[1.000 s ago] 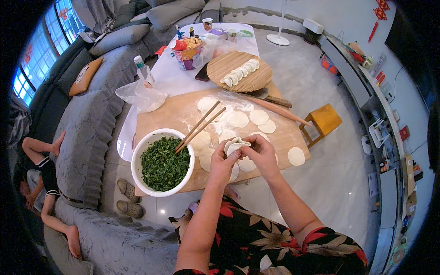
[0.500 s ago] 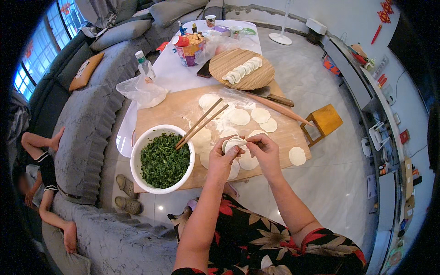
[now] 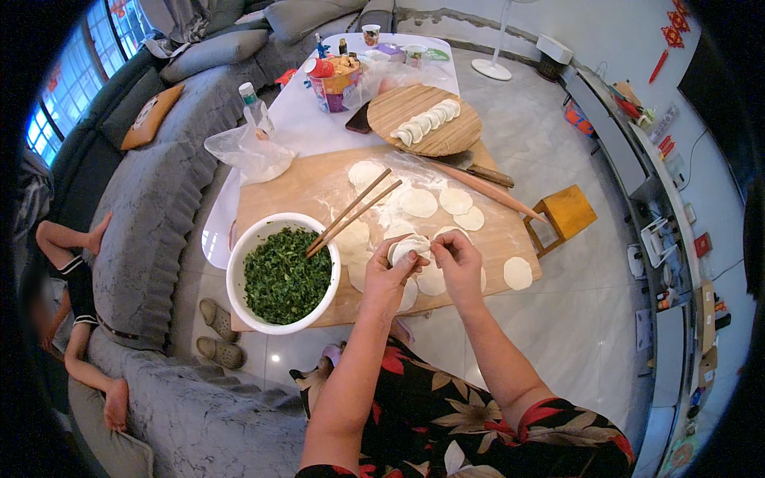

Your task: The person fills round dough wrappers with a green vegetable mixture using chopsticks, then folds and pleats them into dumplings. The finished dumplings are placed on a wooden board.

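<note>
Both my hands hold one pale dumpling (image 3: 408, 248) just above the wooden board (image 3: 279, 191). My left hand (image 3: 388, 275) cups it from below and my right hand (image 3: 456, 259) pinches its edge. Round dough wrappers (image 3: 418, 202) lie scattered on the floured board around my hands. To the left stands a white bowl (image 3: 239, 271) of chopped green filling (image 3: 283, 275), with a pair of chopsticks (image 3: 351, 213) resting across its rim. A rolling pin (image 3: 486, 190) lies at the board's far right.
A round wooden tray (image 3: 458, 135) with a row of finished dumplings (image 3: 426, 123) sits beyond the board. Bottles, cups and a plastic bag (image 3: 251, 155) crowd the white table. A small wooden stool (image 3: 564, 213) stands at right. A person lies on the grey sofa (image 3: 151, 207) at left.
My hands have stayed over the same spot on the board, working the dumpling's edge with small finger movements. Nothing else has moved.
</note>
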{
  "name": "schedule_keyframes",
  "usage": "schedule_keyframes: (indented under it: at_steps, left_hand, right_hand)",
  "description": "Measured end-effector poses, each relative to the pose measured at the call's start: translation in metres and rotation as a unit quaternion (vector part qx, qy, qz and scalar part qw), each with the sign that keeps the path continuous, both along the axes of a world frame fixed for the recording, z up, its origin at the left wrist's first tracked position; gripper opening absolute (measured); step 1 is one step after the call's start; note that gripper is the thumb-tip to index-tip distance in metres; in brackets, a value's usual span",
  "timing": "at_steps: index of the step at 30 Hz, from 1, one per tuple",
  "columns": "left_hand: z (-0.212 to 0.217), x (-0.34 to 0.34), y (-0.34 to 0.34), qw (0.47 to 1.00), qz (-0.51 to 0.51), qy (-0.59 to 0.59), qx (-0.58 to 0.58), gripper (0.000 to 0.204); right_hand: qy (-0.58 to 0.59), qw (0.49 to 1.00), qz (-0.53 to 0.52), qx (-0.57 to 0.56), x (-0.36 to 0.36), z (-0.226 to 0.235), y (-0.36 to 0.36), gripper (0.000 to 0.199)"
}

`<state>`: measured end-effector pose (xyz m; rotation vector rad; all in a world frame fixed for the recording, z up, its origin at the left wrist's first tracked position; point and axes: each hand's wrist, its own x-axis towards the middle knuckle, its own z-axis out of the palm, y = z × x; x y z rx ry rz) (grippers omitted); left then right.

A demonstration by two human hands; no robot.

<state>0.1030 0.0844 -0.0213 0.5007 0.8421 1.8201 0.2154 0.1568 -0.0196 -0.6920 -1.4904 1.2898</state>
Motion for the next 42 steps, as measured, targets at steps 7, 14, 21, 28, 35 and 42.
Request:
schedule_keyframes:
  at_steps: [7, 14, 21, 28, 35, 42]
  left_hand:
    - [-0.001, -0.002, 0.000, 1.000, 0.011, -0.004, -0.009, 0.031]
    - [-0.002, -0.001, 0.000, 1.000, 0.001, 0.005, -0.007, 0.032]
    - [-0.001, -0.001, 0.000, 1.000, 0.010, 0.003, -0.006, 0.032]
    - [0.000, 0.000, 0.000, 1.000, 0.004, 0.007, -0.015, 0.030]
    - [0.004, 0.001, -0.001, 1.000, 0.005, 0.003, -0.013, 0.030]
    - [0.002, 0.001, -0.001, 1.000, 0.000, 0.025, -0.016, 0.030]
  right_hand:
    - [0.009, 0.996, 0.020, -0.087, 0.001, 0.013, -0.008, 0.005]
    - [-0.018, 1.000, 0.011, -0.024, 0.002, 0.004, -0.001, 0.004]
    - [-0.009, 0.999, 0.012, -0.039, 0.003, 0.017, -0.006, 0.004]
    - [-0.049, 0.999, 0.004, -0.007, 0.006, 0.006, 0.000, 0.004]
    - [-0.005, 0.999, 0.017, -0.027, 0.003, 0.010, -0.004, 0.008]
    - [0.006, 1.000, 0.018, -0.020, -0.001, 0.009, -0.003, 0.007]
